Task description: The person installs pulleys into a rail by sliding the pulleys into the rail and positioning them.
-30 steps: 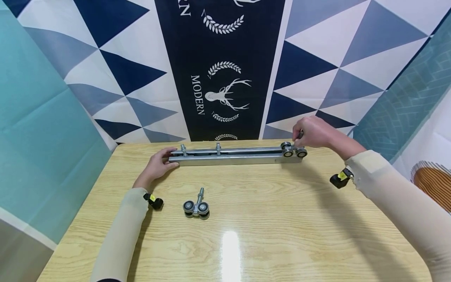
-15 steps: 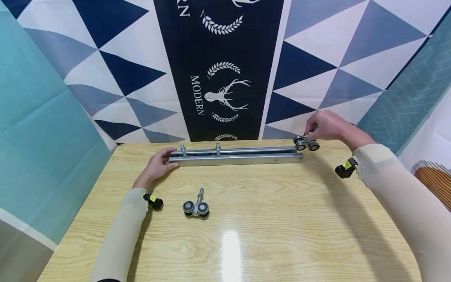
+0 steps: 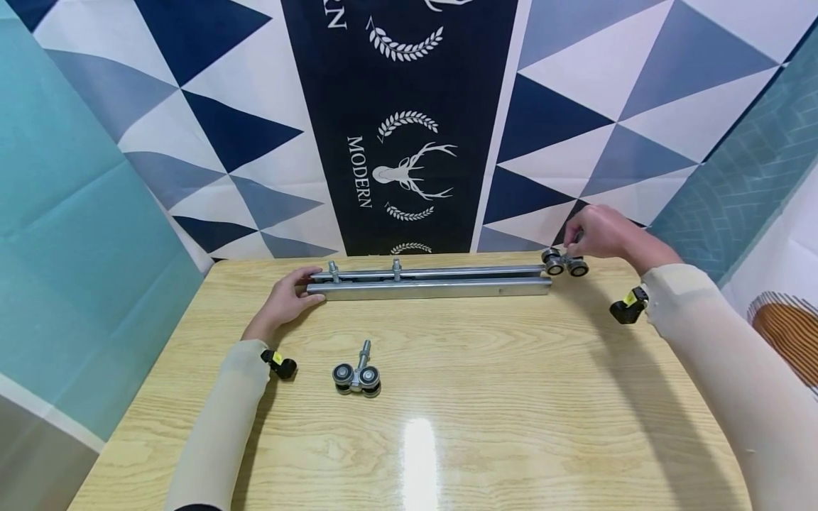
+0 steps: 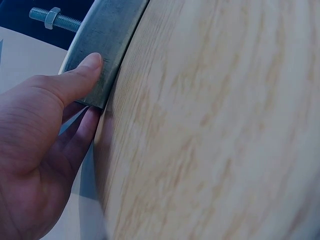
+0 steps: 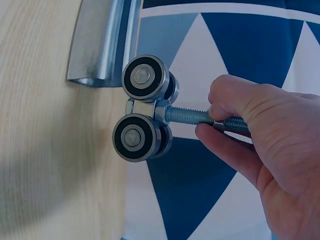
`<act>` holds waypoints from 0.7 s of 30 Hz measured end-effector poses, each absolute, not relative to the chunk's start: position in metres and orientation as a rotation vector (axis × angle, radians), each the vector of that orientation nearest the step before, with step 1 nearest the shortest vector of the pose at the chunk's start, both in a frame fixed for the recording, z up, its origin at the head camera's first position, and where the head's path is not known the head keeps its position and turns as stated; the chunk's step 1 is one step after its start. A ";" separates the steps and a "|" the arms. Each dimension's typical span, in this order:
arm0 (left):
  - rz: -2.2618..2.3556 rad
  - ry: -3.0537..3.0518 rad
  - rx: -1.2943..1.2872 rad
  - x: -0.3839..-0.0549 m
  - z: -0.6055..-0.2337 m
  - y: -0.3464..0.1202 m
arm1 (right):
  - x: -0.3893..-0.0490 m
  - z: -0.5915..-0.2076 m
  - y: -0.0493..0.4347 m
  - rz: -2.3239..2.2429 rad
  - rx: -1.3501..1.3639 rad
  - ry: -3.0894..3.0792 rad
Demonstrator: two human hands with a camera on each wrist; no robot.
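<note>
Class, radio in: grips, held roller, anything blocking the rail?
Left grip holds rail at left end. Right grip pinches roller, wheels beyond rail's right end. No blockage seen there; two bolts protrude farther left.

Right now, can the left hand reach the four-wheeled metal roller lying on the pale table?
Probably yes: nothing stands between the left hand and the roller, but that hand holds the silver metal rail.

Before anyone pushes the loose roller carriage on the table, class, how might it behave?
The carriage seems to lie on its side, wheel faces upward, so it would probably slide rather than roll. Its metallic look suggests it's stiff and fairly heavy. The protruding bolt might make it swivel.
</note>
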State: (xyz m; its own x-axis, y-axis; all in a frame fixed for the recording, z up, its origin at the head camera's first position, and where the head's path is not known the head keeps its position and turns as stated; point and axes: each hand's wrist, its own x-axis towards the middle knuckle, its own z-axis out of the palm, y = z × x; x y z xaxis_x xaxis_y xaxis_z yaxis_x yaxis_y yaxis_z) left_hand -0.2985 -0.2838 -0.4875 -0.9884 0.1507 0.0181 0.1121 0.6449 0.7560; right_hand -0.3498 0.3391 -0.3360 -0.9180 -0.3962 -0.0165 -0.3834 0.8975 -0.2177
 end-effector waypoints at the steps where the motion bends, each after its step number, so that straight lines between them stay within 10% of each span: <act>1: 1.286 2.806 0.224 -0.298 -0.487 -0.284 | -0.350 -0.337 0.341 -0.326 -0.605 3.000; 21: 1.259 2.810 0.229 -0.297 -0.485 -0.284 | -0.354 -0.363 0.353 -0.295 -0.548 2.978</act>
